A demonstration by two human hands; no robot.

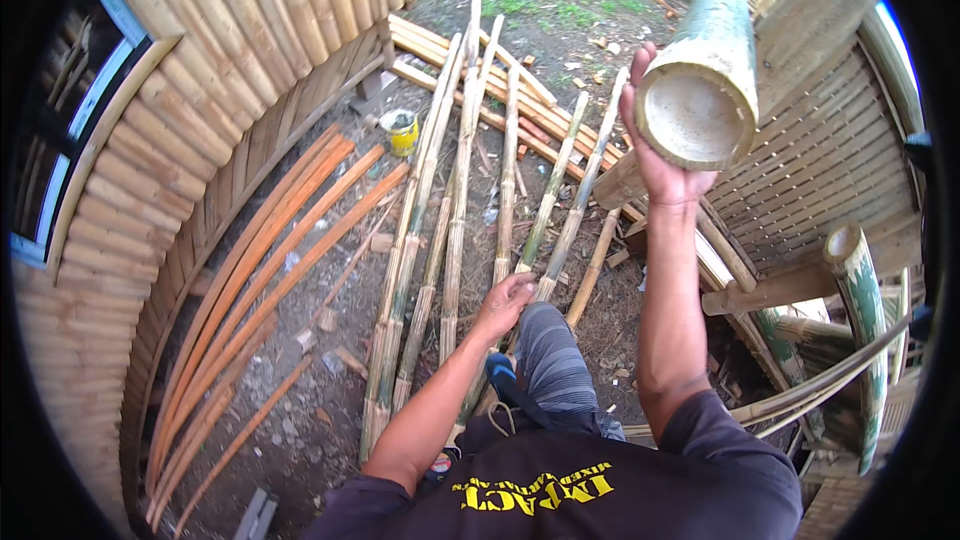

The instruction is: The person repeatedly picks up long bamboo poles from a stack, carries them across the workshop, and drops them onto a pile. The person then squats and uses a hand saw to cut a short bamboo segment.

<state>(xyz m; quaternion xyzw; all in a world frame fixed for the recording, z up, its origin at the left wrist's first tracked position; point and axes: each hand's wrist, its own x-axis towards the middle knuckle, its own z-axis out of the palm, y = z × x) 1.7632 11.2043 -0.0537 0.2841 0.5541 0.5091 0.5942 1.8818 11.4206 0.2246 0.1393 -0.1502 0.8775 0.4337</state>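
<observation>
My right hand (672, 172) is raised at the upper right, gripping a thick bamboo pole (718, 25). Its palm lies under the near end and its fingers run up the left side. The pole's round, pale cut end faces me, closed by a node wall inside; its green skin stretches away toward the top. Lower down, my left hand (505, 305) hangs beside my bent knee (550, 340), fingers loosely curled together and nothing visible in them. Below that hand, several long thin bamboo poles (463, 170) lie side by side on the ground.
Curved orange-brown wooden strips (265, 270) lie at left beside a bamboo-clad wall (150, 140). A yellow can (402, 132) stands near stacked lumber (550, 135). At right are a slatted bamboo panel (840, 160), a leaning green bamboo post (862, 310) and bent strips (815, 380).
</observation>
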